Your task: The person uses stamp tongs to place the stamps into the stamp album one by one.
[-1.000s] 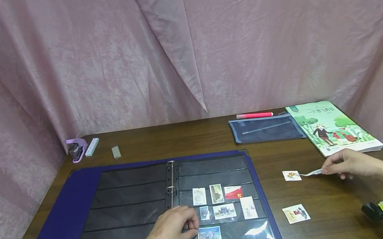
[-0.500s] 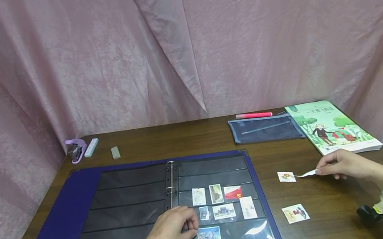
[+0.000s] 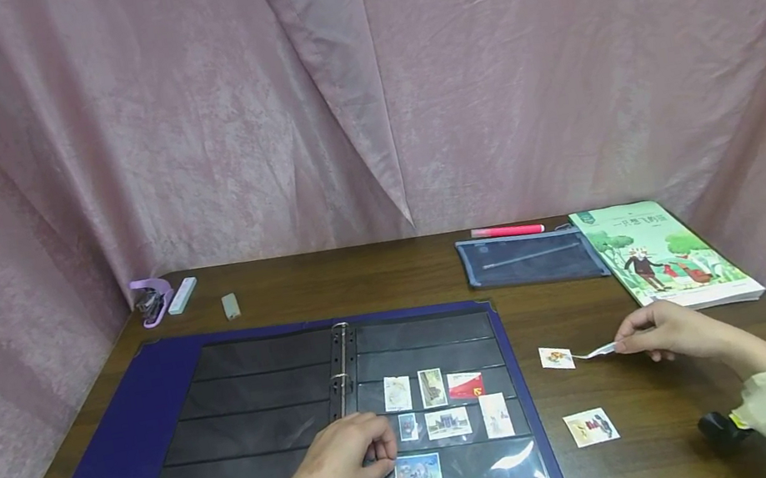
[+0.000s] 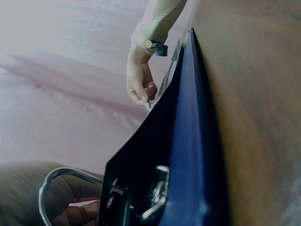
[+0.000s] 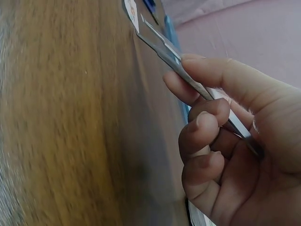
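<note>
In the head view my right hand (image 3: 668, 331), at the right of the table, grips a pair of metal tweezers (image 3: 597, 352) between thumb and fingers. Their tips reach the edge of a small white stamp (image 3: 556, 358) with an orange picture. The right wrist view shows the two tweezer arms slightly apart, with the stamp (image 5: 132, 13) at the far tip. Another stamp (image 3: 592, 427) lies on the wood nearer the front. My left hand (image 3: 347, 460) rests on the open stamp album (image 3: 263, 428), fingers loosely curled, beside a blue picture stamp (image 3: 418, 474) in a clear pocket.
Several stamps sit in the album's right page pockets; metal rings (image 3: 341, 364) run down the spine. Behind on the right lie a blue mesh pouch (image 3: 531, 261), a red marker (image 3: 508, 231) and a green book (image 3: 666, 251). A purple stapler (image 3: 153, 300) and an eraser (image 3: 231, 306) lie back left.
My right hand has moved left with the tweezers, and the orange-picture stamp has moved left with their tips toward the album. The left hand has stayed in place.
</note>
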### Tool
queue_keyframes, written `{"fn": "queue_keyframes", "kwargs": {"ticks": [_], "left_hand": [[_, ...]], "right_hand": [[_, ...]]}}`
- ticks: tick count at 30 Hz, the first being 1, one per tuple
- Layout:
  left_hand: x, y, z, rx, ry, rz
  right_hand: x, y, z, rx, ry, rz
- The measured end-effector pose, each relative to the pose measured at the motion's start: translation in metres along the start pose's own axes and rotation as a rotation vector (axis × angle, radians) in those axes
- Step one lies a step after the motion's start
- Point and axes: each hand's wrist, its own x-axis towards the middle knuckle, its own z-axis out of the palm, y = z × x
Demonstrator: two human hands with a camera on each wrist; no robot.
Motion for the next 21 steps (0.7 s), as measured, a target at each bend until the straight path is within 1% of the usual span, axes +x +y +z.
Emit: {"fn": "queue_keyframes", "kwargs": {"ticks": [7,16,21], "left_hand": [[0.000,-0.001,0.001,-0.004,0.000,0.001],[0.000,-0.001,0.001,0.008,0.009,0.006],[0.000,-0.001,0.002,0.007,0.009,0.006]], "right_hand": [[0.005,-0.006,0.005,0.009,-0.011,0.017],[0.014,-0.013,0.010,0.001,-0.017,0.007],[0.017,-0.017,0.014,0.027,-0.027,0.008]]}}
